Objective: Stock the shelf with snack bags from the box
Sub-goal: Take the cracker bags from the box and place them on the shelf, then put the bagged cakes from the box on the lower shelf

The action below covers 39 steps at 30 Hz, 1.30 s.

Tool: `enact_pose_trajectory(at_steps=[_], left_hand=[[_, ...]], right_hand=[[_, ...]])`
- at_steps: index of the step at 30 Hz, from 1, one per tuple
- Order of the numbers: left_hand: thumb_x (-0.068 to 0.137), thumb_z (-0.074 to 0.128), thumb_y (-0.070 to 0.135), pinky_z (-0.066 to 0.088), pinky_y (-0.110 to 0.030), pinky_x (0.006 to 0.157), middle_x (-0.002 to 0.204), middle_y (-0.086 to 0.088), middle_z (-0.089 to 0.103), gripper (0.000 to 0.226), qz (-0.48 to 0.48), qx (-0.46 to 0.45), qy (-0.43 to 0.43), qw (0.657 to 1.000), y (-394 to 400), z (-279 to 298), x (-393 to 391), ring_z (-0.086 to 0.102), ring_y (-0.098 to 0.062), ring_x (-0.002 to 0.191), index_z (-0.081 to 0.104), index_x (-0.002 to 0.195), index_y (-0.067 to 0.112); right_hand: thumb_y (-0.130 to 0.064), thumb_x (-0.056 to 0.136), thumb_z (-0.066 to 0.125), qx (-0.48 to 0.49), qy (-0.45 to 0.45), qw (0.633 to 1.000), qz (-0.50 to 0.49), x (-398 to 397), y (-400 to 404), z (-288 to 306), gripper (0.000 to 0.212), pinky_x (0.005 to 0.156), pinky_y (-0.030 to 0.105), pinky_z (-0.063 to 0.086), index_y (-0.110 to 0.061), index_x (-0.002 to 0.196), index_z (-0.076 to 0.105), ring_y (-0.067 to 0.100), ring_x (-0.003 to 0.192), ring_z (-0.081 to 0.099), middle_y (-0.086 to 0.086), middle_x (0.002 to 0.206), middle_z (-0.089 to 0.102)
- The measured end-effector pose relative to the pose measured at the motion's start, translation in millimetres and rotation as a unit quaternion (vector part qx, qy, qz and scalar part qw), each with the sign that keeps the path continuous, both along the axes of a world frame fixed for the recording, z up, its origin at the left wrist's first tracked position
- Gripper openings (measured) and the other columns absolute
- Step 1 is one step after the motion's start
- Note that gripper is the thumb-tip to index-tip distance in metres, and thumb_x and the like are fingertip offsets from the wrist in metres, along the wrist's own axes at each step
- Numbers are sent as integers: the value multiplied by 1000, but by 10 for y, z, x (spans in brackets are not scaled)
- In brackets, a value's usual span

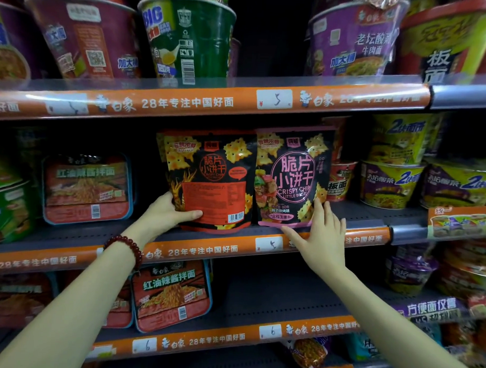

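Two cracker snack bags are stood upright side by side, touching, on the middle shelf [69, 237]. The red-and-black bag [209, 182], back panel outward, is gripped at its lower left corner by the left hand [168, 213], thumb across the front. At its 3 o'clock, the pink-and-black bag [291, 177] is touched by the right hand [321, 236], fingers straight and spread. Red noodle trays [87, 189] are seen at 9 o'clock, noodle bowls [390, 183] at 3 o'clock.
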<state>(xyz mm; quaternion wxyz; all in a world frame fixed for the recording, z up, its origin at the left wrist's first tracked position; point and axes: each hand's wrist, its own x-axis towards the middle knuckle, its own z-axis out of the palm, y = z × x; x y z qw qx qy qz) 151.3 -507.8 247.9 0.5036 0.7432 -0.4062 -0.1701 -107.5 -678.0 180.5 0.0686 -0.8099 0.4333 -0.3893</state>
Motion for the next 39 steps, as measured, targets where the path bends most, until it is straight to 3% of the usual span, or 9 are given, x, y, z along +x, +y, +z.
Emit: enact_pose_trajectory(at_steps=[2,5,10,15,20,26,31,36,39], left_hand=[[72,80,33,49,-37,94,109,1,63,59,45,24,-57,997,25,0,-46,60,-19,103,48,120,19],[80,71,41,43,-30,65,85,-1,58,42,141,73,-184,970,111,36,-167,54,-19,81,46,99,14],[88,62,39,54,-35,61,70,-3,62,27,188,48,-334,922,213,95,-397,60,-19,64,60,82,13],[85,64,34,54,-33,72,77,6,66,14,51,20,-375,925,-51,198,-1041,62,-13,77,65,79,22],[83,65,32,48,-30,74,85,4,68,14,-119,21,-405,906,-604,7,-1809,62,-14,83,67,84,19],[86,62,33,51,-34,77,90,2,67,16,-263,60,-387,882,-1297,-537,-2777,61,-15,85,66,92,18],[85,63,31,53,-36,75,86,-4,70,19,-374,103,-352,852,-1896,-1107,-3563,64,-19,82,66,90,13],[87,60,28,46,-29,74,97,-8,69,22,-458,137,-342,809,-2435,-1700,-4304,62,-22,94,66,97,10],[87,60,28,46,-28,70,93,-7,70,18,-506,156,-319,786,-2755,-2053,-4721,64,-21,90,65,94,12]], right_hand=[[-69,80,51,2,4,1000,3,-16,2,16,98,118,48,9,-11,151,17,30,145,20,14,157,22],[-59,82,59,0,2,1000,8,-52,9,60,92,117,46,15,-9,149,22,31,143,24,15,155,27],[-41,83,68,-4,-37,999,37,-211,31,144,70,108,41,35,-12,140,40,30,134,35,8,146,41],[-30,86,65,-33,-35,998,44,-506,15,150,37,84,36,45,-14,118,57,28,113,48,5,122,56],[-35,88,61,8,15,999,28,-1037,-106,32,27,63,32,44,-15,105,60,23,94,58,2,101,60],[-37,88,62,98,42,994,-39,-1958,-268,-391,28,76,36,51,-15,105,62,22,95,59,3,100,62],[-35,89,61,190,46,971,-138,-2920,-335,-926,24,63,30,44,-14,100,60,21,91,61,0,91,61],[-32,86,64,287,8,923,-258,-3813,-347,-1503,20,68,34,49,-14,92,63,23,91,63,4,91,66],[-29,84,65,332,-10,880,-341,-4345,-334,-1842,22,75,36,50,-9,94,66,29,96,63,10,96,68]])
